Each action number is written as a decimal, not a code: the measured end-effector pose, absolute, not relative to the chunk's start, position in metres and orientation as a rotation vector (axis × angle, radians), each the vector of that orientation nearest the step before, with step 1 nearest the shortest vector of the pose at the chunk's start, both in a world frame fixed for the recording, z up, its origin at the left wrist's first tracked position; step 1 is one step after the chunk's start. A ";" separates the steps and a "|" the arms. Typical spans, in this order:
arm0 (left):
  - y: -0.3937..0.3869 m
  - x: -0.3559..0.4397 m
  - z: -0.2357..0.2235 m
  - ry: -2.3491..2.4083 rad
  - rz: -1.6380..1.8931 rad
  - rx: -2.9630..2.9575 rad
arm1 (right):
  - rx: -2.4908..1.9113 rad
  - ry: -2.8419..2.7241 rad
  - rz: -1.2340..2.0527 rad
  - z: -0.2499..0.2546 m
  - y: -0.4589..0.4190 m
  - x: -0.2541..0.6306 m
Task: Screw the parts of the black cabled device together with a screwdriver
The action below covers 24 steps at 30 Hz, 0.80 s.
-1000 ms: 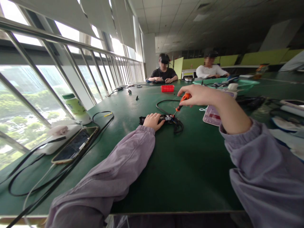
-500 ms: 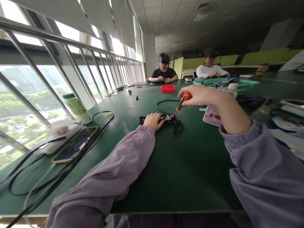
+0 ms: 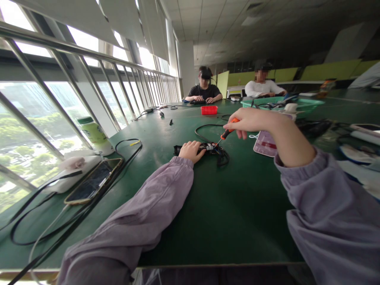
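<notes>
My left hand [image 3: 192,151] is closed over a small black device [image 3: 208,149] with a black cable [image 3: 208,130] looping off it, pressing it onto the green table [image 3: 231,206]. My right hand [image 3: 252,120] is wrapped round the orange handle of a screwdriver [image 3: 226,133]. The tool slants down to the left and its tip rests on the device just right of my left fingers.
A phone [image 3: 93,181] on a white pad and black cables lie at the left by the window rail, beside a green-lidded jar [image 3: 94,132]. A pink card [image 3: 265,143] lies right of the device. A red box [image 3: 209,110] and a green basket [image 3: 261,101] stand farther back, where two people sit.
My right hand has turned on the screwdriver handle, with the fingers now curled lower over it. The left hand and the device have stayed put.
</notes>
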State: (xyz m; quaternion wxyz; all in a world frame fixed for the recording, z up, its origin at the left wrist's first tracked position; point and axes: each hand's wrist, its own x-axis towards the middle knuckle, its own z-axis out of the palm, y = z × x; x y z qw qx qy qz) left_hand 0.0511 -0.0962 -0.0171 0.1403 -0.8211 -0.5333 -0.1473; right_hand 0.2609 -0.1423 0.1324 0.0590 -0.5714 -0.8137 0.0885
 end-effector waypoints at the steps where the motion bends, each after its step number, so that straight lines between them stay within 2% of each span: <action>1: -0.096 0.051 -0.017 -1.543 -0.424 -2.371 | -1.782 -2.445 0.268 0.133 -0.145 0.260; 7: -0.097 0.052 -0.016 -1.559 -0.426 -2.377 | -1.723 -2.455 0.197 0.133 -0.145 0.259; 11: -0.097 0.051 -0.016 -1.566 -0.443 -2.386 | -1.616 -2.441 0.017 0.131 -0.140 0.262; 18: -0.097 0.051 -0.016 -1.551 -0.440 -2.386 | -1.742 -2.491 0.351 0.134 -0.145 0.260; 24: -0.097 0.051 -0.016 -1.554 -0.436 -2.383 | -1.610 -2.458 0.074 0.132 -0.140 0.262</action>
